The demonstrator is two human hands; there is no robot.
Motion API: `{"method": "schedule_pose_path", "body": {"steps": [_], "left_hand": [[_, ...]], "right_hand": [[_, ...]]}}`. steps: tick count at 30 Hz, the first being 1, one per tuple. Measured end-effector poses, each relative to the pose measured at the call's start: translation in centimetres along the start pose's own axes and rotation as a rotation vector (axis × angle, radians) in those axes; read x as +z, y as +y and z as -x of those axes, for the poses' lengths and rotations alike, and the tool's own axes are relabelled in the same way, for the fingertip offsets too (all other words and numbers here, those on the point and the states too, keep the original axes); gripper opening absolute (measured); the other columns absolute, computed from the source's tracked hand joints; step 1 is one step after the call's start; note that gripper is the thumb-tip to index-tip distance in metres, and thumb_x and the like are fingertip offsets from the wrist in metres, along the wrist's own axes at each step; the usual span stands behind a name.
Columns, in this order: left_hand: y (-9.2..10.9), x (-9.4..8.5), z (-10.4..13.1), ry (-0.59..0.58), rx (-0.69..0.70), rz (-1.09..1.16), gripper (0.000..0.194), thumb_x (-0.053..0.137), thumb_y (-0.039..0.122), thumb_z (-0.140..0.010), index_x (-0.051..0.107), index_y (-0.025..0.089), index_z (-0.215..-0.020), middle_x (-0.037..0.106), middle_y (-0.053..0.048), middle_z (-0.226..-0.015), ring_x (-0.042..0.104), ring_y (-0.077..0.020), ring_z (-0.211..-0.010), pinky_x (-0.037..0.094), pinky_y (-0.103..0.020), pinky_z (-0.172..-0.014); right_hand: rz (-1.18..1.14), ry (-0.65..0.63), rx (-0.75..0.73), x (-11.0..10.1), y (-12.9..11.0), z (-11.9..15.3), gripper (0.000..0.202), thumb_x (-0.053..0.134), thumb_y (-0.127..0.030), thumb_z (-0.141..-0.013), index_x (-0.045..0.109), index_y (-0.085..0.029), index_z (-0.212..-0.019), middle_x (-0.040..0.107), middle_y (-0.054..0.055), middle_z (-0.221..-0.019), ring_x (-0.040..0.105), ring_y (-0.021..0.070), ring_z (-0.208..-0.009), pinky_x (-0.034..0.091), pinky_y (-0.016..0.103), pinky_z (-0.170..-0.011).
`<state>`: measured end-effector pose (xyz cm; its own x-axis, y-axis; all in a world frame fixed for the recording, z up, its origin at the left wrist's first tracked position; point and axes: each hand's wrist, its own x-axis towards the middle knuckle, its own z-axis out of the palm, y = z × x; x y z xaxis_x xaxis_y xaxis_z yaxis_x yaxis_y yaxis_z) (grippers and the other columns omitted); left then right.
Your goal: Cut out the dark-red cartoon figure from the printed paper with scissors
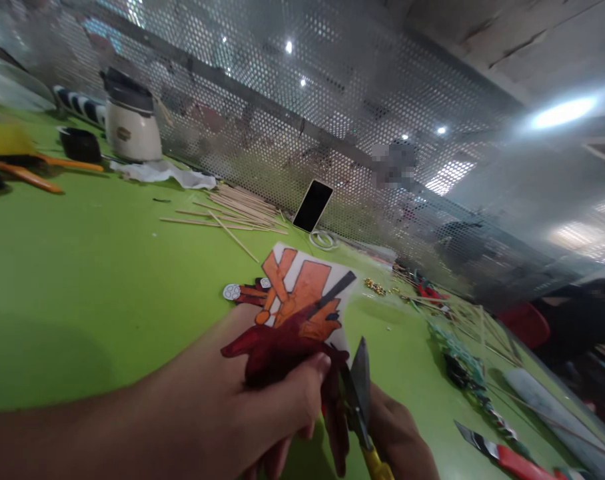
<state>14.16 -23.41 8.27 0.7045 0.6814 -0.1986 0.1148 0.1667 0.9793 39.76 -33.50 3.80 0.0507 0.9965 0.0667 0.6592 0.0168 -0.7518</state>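
My left hand [277, 407] pinches a sheet with a coloured drawing [302, 293] in orange, dark red and grey, its thumb lying over the dark red part. The sheet's upper area is white and uncut, while the dark red edge on the left follows the drawn outline. In my right hand [397, 433] is a pair of scissors [361, 393] with yellow handles, most of its fingers hidden. The blades are apart, close to the sheet's right edge. Just behind my left hand, small cut-out pieces [247, 292] in orange and black with white round ends lie on the table.
Thin wooden sticks [242, 208] lie beyond the sheet, near a phone [313, 205] leaning on the perforated screen [262, 120]. A cream jug [131, 123] stands back left. A red-handled knife [507, 457] and green twisted strands [457, 360] lie on the right of the green table [107, 280].
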Motion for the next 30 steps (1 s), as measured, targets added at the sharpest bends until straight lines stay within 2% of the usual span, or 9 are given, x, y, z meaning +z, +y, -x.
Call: {"method": "schedule_pose_path", "body": {"steps": [3, 6, 9, 11, 15, 19, 24, 28, 30], "left_hand": [[0.5, 0.0, 0.0, -0.004, 0.016, 0.025, 0.037, 0.067, 0.054, -0.098, 0.066, 0.028, -0.072, 0.057, 0.008, -0.05, 0.047, -0.0125, -0.041, 0.044, -0.019, -0.04], [1.1, -0.1, 0.0, -0.025, 0.051, 0.023, 0.033, 0.064, 0.046, -0.097, 0.065, 0.029, -0.069, 0.052, 0.009, -0.046, 0.045, -0.013, -0.04, 0.044, -0.02, -0.04], [1.6, -0.3, 0.1, -0.061, 0.081, 0.039, 0.027, 0.064, 0.037, -0.094, 0.064, 0.029, -0.069, 0.055, 0.009, -0.048, 0.046, -0.0131, -0.04, 0.045, -0.02, -0.041], [1.8, -0.2, 0.1, -0.075, 0.091, 0.061, 0.025, 0.063, 0.035, -0.091, 0.063, 0.029, -0.067, 0.053, 0.009, -0.048, 0.045, -0.013, -0.04, 0.044, -0.02, -0.039], [2.0, 0.1, 0.0, -0.087, 0.084, 0.111, 0.023, 0.064, 0.037, -0.087, 0.061, 0.029, -0.066, 0.051, 0.009, -0.047, 0.044, -0.0123, -0.038, 0.041, -0.02, -0.036], [2.1, 0.4, -0.1, -0.05, 0.065, 0.146, 0.022, 0.065, 0.036, -0.085, 0.061, 0.029, -0.064, 0.053, 0.009, -0.049, 0.047, -0.012, -0.039, 0.043, -0.019, -0.036], [2.1, 0.2, -0.2, -0.051, 0.089, 0.174, 0.016, 0.066, 0.03, -0.081, 0.064, 0.028, -0.066, 0.055, 0.009, -0.051, 0.051, -0.0126, -0.041, 0.046, -0.019, -0.037], [1.9, -0.1, -0.1, -0.082, 0.102, 0.161, 0.02, 0.064, 0.03, -0.084, 0.063, 0.029, -0.064, 0.052, 0.009, -0.05, 0.049, -0.0123, -0.039, 0.046, -0.019, -0.037], [1.9, -0.1, 0.0, -0.089, 0.113, 0.159, 0.021, 0.063, 0.03, -0.085, 0.062, 0.029, -0.064, 0.052, 0.01, -0.049, 0.048, -0.0119, -0.038, 0.045, -0.019, -0.036]], "right_hand": [[-0.032, -0.081, -0.053, 0.4, 0.7, -1.0, 0.073, 0.077, -0.09, -0.081, 0.089, -0.029, -0.118, 0.081, 0.008, -0.089, 0.082, 0.0312, -0.083, 0.069, 0.034, -0.076], [-0.052, -0.124, -0.007, -0.3, 0.8, -1.4, 0.063, 0.064, -0.085, -0.096, 0.09, -0.028, -0.103, 0.079, 0.007, -0.083, 0.08, 0.0267, -0.079, 0.068, 0.033, -0.077], [-0.03, -0.065, 0.059, -1.1, 0.7, -1.0, 0.058, 0.066, -0.08, -0.098, 0.09, -0.028, -0.097, 0.081, 0.008, -0.087, 0.083, 0.0293, -0.088, 0.068, 0.033, -0.079], [-0.051, -0.079, 0.093, -1.2, 0.7, -0.6, 0.06, 0.061, -0.081, -0.099, 0.09, -0.028, -0.098, 0.082, 0.01, -0.088, 0.084, 0.0321, -0.092, 0.069, 0.034, -0.077], [-0.087, -0.097, 0.164, -1.0, 0.8, -0.1, 0.061, 0.053, -0.077, -0.105, 0.09, -0.028, -0.099, 0.08, 0.009, -0.08, 0.084, 0.0311, -0.086, 0.069, 0.035, -0.079], [-0.058, -0.091, 0.109, -0.9, 0.9, -0.3, 0.065, 0.054, -0.082, -0.102, 0.09, -0.028, -0.104, 0.078, 0.009, -0.087, 0.079, 0.0276, -0.084, 0.066, 0.032, -0.078], [-0.087, -0.213, -0.056, -0.3, -0.6, -1.1, 0.074, 0.048, -0.09, -0.099, 0.086, -0.029, -0.114, 0.067, 0.004, -0.086, 0.064, 0.022, -0.076, 0.054, 0.027, -0.071], [-0.165, -0.201, 0.023, 0.1, -2.6, -1.6, 0.07, 0.052, -0.088, -0.098, 0.083, -0.026, -0.093, 0.063, 0.003, -0.084, 0.058, 0.0202, -0.073, 0.049, 0.026, -0.067], [-0.196, -0.198, 0.116, 0.2, -3.7, -1.7, 0.069, 0.056, -0.089, -0.096, 0.082, -0.026, -0.092, 0.065, 0.003, -0.088, 0.056, 0.0194, -0.072, 0.047, 0.026, -0.064]]}}
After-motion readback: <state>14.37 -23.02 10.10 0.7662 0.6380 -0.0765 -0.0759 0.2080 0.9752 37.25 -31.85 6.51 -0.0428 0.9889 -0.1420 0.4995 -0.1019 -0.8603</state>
